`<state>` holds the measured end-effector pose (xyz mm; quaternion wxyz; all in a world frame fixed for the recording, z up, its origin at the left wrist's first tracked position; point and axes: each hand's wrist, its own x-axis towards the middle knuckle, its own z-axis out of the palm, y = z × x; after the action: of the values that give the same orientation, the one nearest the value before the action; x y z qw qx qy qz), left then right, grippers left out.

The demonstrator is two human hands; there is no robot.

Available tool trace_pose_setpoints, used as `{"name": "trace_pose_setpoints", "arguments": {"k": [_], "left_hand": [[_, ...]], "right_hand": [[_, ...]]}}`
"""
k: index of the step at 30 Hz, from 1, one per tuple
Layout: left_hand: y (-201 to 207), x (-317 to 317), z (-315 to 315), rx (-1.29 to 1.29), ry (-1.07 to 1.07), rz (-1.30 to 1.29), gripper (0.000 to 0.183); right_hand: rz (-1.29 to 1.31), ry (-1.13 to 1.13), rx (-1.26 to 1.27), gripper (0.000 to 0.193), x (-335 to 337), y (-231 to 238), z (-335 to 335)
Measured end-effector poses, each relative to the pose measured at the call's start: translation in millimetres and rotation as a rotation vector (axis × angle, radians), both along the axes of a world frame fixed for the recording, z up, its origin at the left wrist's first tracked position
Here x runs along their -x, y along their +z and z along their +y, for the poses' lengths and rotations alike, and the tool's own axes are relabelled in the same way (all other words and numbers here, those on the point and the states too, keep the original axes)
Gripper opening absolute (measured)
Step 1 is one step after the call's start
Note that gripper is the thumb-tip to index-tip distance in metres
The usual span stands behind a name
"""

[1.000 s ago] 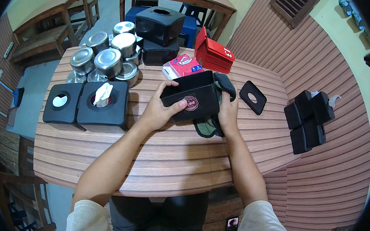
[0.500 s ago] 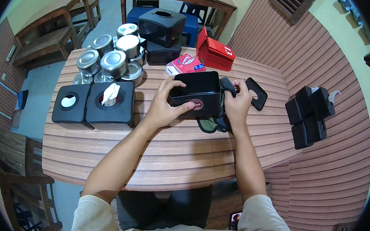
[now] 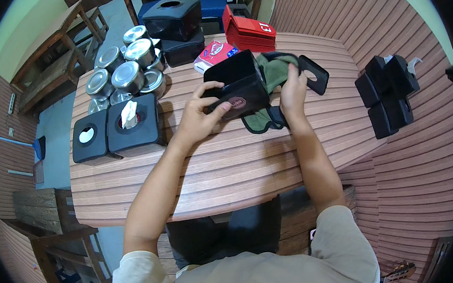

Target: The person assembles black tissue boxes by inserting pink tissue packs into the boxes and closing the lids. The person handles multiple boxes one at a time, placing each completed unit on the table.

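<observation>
An open-topped black tissue box is tilted above the wood-striped table. My left hand grips its left end, thumb on the front below the rim and fingers over the edge. Against the box's right side, my right hand holds a dark green cloth with black edging; another part of the cloth hangs below near the table. Just right of that hand is a black lid with an oval hole. Behind the box lies a red and white tissue pack.
Stacked silver tins stand at the left, behind two black tissue boxes. Two more black boxes are stacked at the back, beside folded red table signs. Black boxes are mounted on the right wall.
The tissue box has tipped, its right side now higher. My right hand has spread the cloth up along that side, where it was bunched before. The whole view has shifted.
</observation>
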<state>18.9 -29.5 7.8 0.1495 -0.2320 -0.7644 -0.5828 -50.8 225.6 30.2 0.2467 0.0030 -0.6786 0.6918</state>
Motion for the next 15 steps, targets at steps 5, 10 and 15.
{"name": "trace_pose_setpoints", "arguments": {"k": [5,10,15], "left_hand": [[-8,8,-9,-0.230,-0.089,-0.339,0.032],[-9,5,-6,-0.040,-0.118,-0.177,0.037],[3,-3,1,0.321,0.066,0.047,0.033]], "right_hand": [[0.002,0.200,0.711,0.041,10,6,13],[0.018,0.280,0.660,0.024,-3,9,5],[0.446,0.449,-0.538,0.020,-24,21,-10]]}}
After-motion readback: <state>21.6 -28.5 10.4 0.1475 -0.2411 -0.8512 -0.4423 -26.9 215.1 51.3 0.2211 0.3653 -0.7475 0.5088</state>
